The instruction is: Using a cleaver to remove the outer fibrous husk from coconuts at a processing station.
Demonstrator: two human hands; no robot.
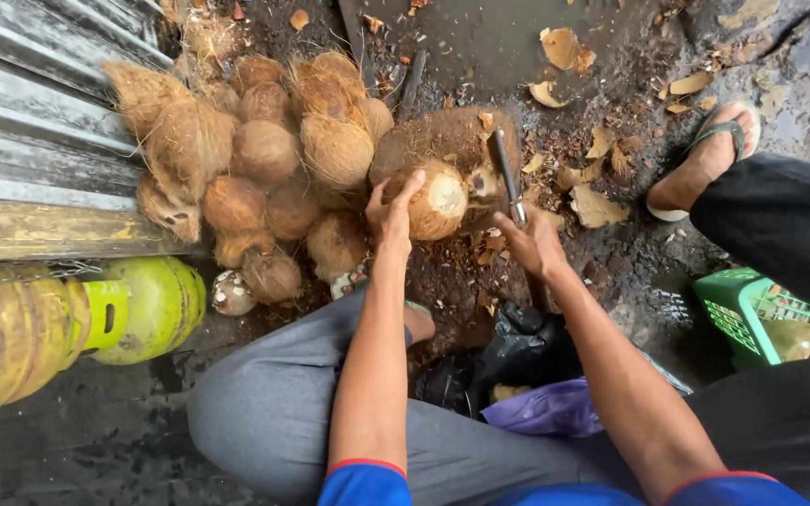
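My left hand grips a partly husked brown coconut and holds it against a round wooden chopping block. My right hand is closed around the handle of a dark metal blade, which points away from me and lies just right of the coconut. Pale flesh shows on the coconut's near side.
A pile of several husked coconuts lies left of the block beside a corrugated metal wall. Green gas cylinders lie at left. Shell chips litter the wet ground. Another person's sandalled foot and a green basket are at right.
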